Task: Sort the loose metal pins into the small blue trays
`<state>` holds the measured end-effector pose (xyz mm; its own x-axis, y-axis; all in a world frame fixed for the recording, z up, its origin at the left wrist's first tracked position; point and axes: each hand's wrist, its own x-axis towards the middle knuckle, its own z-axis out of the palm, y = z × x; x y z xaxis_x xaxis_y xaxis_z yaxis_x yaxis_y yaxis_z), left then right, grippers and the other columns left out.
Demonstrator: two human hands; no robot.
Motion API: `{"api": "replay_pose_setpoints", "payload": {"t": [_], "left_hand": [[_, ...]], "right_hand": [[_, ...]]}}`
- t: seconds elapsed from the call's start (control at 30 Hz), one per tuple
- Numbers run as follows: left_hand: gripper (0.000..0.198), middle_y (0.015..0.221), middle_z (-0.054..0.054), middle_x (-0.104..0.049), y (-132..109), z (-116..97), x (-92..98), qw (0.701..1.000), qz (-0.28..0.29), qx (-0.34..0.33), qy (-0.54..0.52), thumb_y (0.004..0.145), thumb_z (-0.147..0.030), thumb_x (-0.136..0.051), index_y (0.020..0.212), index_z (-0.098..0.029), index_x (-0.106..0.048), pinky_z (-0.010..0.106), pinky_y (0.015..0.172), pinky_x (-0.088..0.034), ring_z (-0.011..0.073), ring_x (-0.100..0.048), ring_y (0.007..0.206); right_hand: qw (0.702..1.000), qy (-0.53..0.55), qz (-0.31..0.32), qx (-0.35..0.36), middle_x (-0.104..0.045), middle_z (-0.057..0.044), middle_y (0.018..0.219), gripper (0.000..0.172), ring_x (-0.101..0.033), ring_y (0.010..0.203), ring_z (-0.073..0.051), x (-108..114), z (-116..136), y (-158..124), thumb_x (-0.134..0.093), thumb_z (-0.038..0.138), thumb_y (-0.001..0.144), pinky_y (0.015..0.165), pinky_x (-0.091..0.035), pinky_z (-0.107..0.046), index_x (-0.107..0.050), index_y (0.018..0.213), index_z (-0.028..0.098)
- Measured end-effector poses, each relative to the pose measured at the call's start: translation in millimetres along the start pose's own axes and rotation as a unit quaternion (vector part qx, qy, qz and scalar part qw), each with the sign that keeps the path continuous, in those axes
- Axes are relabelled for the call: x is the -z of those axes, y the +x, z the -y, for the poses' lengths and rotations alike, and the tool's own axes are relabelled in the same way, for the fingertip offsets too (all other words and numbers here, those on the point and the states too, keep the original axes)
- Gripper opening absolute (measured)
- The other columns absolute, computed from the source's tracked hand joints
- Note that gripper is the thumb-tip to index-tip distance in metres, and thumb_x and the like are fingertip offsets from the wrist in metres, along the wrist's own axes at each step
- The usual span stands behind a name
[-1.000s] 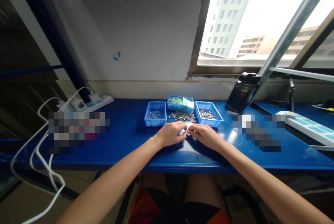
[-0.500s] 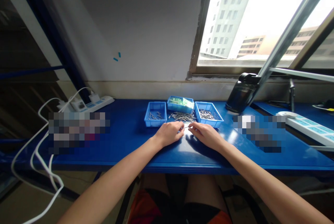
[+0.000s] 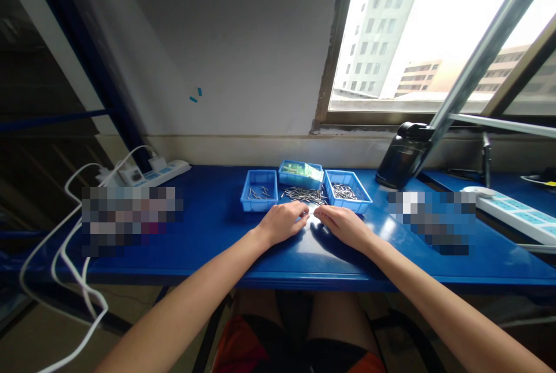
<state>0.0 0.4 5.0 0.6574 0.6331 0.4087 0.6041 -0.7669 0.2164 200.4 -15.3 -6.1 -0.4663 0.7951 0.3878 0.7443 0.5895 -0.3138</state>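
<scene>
A thin metal rod (image 3: 311, 213), too small to make out its kind, spans the narrow gap between my fingertips. My left hand (image 3: 283, 222) has its fingers closed on one end, and my right hand (image 3: 343, 225) pinches the other. Just beyond the fingers lies a loose pile of slim metal pins (image 3: 304, 194). To the left of it, a blue bin (image 3: 259, 205) holds several similar pieces. On the right, another blue bin (image 3: 358, 207) contains many more, close to my right hand. Behind the pile, a third blue bin (image 3: 292, 179) carries a green and clear plastic packet (image 3: 309, 171).
The blue table (image 3: 208, 234) runs up to the wall. A black bottle (image 3: 402, 156) stands at the right rear. White power strips (image 3: 167, 172) with trailing cables (image 3: 65, 245) sit at left, and another power strip (image 3: 512, 211) lies at right. Blurred patches hide items on both sides.
My fingertips are slightly closer together, and less of the thin metal rod shows between them. The bins and the pile have stayed put.
</scene>
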Motion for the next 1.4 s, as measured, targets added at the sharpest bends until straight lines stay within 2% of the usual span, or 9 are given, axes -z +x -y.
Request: {"api": "replay_pose_setpoints", "payload": {"t": [0.2,0.33,0.43,0.5,0.77,0.97,1.1,1.4], "left_hand": [[0.015,0.088,0.002,-0.061,-0.6,-1.9,0.2,0.999,-0.017,-0.029,-0.029,0.084,-0.024,-0.043,0.093,-0.019,-0.055,0.022,0.072,-0.046,0.0129,-0.058,0.080],[0.012,0.082,0.000,-0.062,-1.2,-0.7,-1.3,0.999,-0.011,-0.011,-0.032,0.078,-0.021,-0.049,0.090,-0.019,-0.052,0.022,0.068,-0.046,0.0131,-0.059,0.074],[0.009,0.074,-0.001,-0.061,-1.1,0.7,-1.8,1.000,0.003,0.009,-0.003,0.078,-0.024,-0.050,0.085,-0.019,-0.052,0.022,0.060,-0.044,0.0136,-0.058,0.067],[0.009,0.075,0.000,-0.061,-0.7,1.5,-1.8,1.000,0.005,0.011,0.016,0.081,-0.026,-0.048,0.083,-0.018,-0.052,0.022,0.061,-0.044,0.0144,-0.059,0.070],[0.019,0.085,0.002,-0.064,1.1,3.8,-3.3,0.999,0.026,-0.003,0.020,0.088,-0.032,-0.043,0.090,-0.019,-0.057,0.022,0.066,-0.045,0.0148,-0.061,0.078],[0.022,0.076,0.003,-0.063,-0.1,2.9,-1.2,0.999,0.025,0.024,0.026,0.087,-0.032,-0.042,0.083,-0.018,-0.057,0.022,0.060,-0.044,0.0147,-0.060,0.069],[0.019,0.079,0.003,-0.063,-0.3,2.2,1.1,0.999,0.016,0.024,0.028,0.087,-0.028,-0.040,0.085,-0.018,-0.056,0.023,0.060,-0.044,0.0147,-0.059,0.068],[0.017,0.084,0.003,-0.061,0.1,-1.3,2.2,1.000,0.011,0.016,0.017,0.088,-0.028,-0.040,0.089,-0.018,-0.054,0.022,0.062,-0.045,0.0142,-0.060,0.072]], "right_hand": [[1.000,-0.005,0.006,-0.004,-0.067,-0.006,0.088,0.027,-0.062,0.075,-0.016,0.2,1.9,0.5,-0.037,0.034,0.091,0.066,-0.044,-0.026,-0.060,0.095,0.021],[0.999,-0.015,-0.003,-0.034,-0.067,-0.003,0.080,0.024,-0.060,0.064,-0.015,1.5,2.4,-0.4,-0.039,0.035,0.089,0.061,-0.043,-0.025,-0.057,0.100,0.022],[1.000,-0.004,0.003,-0.022,-0.065,-0.002,0.074,0.024,-0.058,0.059,-0.013,3.7,4.4,-1.4,-0.041,0.035,0.089,0.058,-0.042,-0.024,-0.055,0.102,0.021],[1.000,-0.002,0.010,-0.013,-0.064,-0.002,0.071,0.025,-0.058,0.060,-0.013,4.8,6.0,-1.7,-0.040,0.035,0.089,0.057,-0.041,-0.023,-0.055,0.102,0.021],[0.999,-0.001,0.031,0.012,-0.066,-0.006,0.086,0.026,-0.062,0.076,-0.016,3.3,5.6,-0.5,-0.037,0.033,0.090,0.067,-0.044,-0.026,-0.059,0.093,0.020],[1.000,-0.025,0.002,-0.006,-0.066,-0.004,0.081,0.023,-0.060,0.068,-0.015,1.8,0.3,-0.2,-0.038,0.030,0.089,0.062,-0.042,-0.024,-0.059,0.089,0.020],[0.999,-0.042,-0.008,-0.026,-0.064,-0.002,0.073,0.018,-0.055,0.058,-0.012,1.5,-1.7,-0.2,-0.042,0.029,0.086,0.055,-0.039,-0.023,-0.058,0.086,0.021],[0.999,-0.038,-0.001,-0.022,-0.063,-0.002,0.072,0.016,-0.054,0.058,-0.012,0.6,-0.9,0.0,-0.044,0.028,0.085,0.055,-0.038,-0.022,-0.058,0.083,0.020]]}}
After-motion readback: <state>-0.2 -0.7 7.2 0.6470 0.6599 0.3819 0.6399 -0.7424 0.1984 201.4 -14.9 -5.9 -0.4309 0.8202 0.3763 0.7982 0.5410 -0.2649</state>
